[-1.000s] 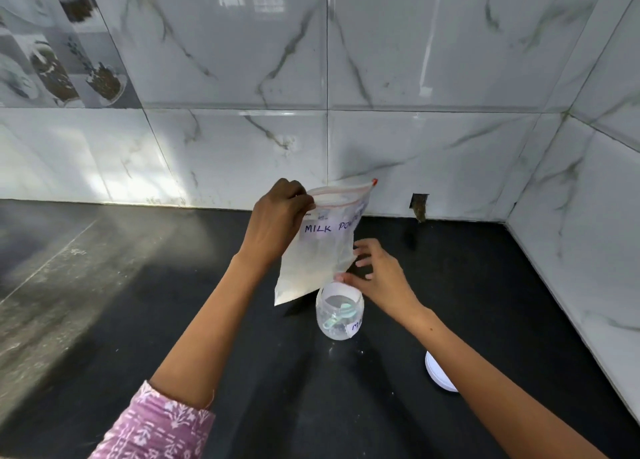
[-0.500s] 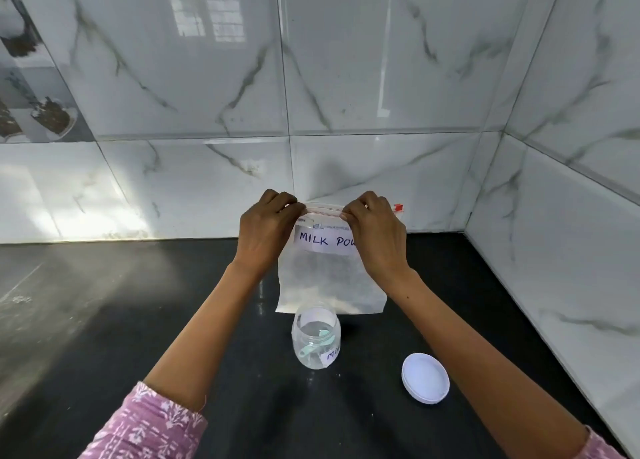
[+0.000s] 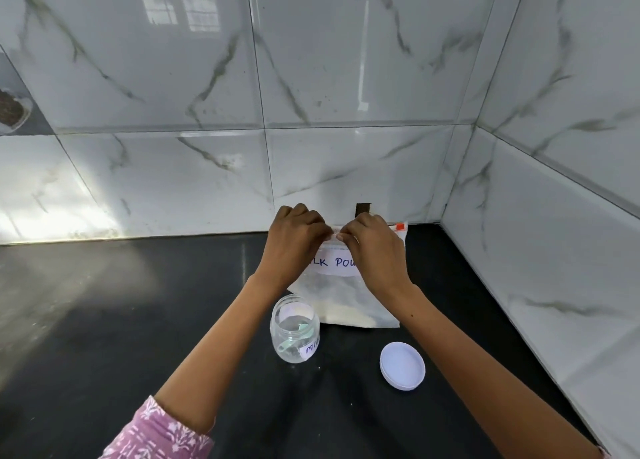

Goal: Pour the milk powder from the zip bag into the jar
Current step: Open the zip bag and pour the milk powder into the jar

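Zip bag point(image 3: 349, 299): label is showing "LK POW", rest hidden by hands.
Jar point(image 3: 295, 328): label is reading "MI".
Left hand point(image 3: 294, 247), right hand point(image 3: 375, 254): both are pinching the bag's top edge.

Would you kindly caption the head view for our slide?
Both hands pinch the zip bag top behind the open jar.

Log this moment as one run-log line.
stage: opening zip bag | left hand: pinches top | right hand: pinches top | jar: open | lid: on counter
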Motion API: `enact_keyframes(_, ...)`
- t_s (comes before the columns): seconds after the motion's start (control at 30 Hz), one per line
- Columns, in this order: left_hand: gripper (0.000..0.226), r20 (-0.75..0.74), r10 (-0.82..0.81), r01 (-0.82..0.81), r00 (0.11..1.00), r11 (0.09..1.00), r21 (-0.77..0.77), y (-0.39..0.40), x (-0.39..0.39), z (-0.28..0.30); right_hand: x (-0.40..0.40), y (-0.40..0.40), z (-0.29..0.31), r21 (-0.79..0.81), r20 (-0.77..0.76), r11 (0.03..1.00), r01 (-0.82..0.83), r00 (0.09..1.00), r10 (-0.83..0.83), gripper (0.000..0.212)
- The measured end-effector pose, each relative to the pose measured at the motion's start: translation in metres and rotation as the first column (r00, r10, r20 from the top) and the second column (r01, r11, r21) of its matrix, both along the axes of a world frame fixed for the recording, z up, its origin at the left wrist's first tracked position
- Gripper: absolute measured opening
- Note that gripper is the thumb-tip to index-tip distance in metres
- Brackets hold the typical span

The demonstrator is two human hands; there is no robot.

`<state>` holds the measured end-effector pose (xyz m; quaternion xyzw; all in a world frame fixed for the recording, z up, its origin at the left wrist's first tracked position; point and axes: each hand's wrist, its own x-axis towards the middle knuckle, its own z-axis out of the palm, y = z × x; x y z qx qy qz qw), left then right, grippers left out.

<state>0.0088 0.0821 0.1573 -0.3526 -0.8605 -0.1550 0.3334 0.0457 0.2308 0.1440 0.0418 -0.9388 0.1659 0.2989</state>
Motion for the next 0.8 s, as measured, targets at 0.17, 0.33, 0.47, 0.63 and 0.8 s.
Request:
enact_keyframes(0.17,0.007,-0.015,0.045,-0.044,0.999,0.998,0.034,-0.001,-0.001,-0.001,0.019,0.037,0.001,0.04,-0.02,0.995,0.096,0.995,-0.096,0.014)
enact_keyframes(0.33,0.006,0.001,0.07,-0.07,0.998,0.996,0.05,0.009,0.0,0.0,0.026,0.051,-0.001,-0.019,-0.045,0.99,0.142,0.989,-0.143,0.013)
enact_keyframes(0.47,0.013,0.082,0.098,-0.102,0.992,0.994,0.044,0.02,0.005,0.003,0.024,0.058,0.0,-0.157,0.014,0.985,0.073,0.997,-0.072,0.013)
enact_keyframes(0.63,0.026,0.13,0.033,-0.027,0.991,0.999,-0.045,0.057,0.019,0.005,0.014,0.053,0.008,-0.315,-0.032,0.949,-0.027,0.999,0.018,0.018)
enact_keyframes(0.8,0.023,0.191,0.108,-0.127,0.976,0.988,0.091,0.081,0.023,0.002,0.007,0.051,0.009,-0.481,0.008,0.873,-0.082,0.995,0.099,0.025)
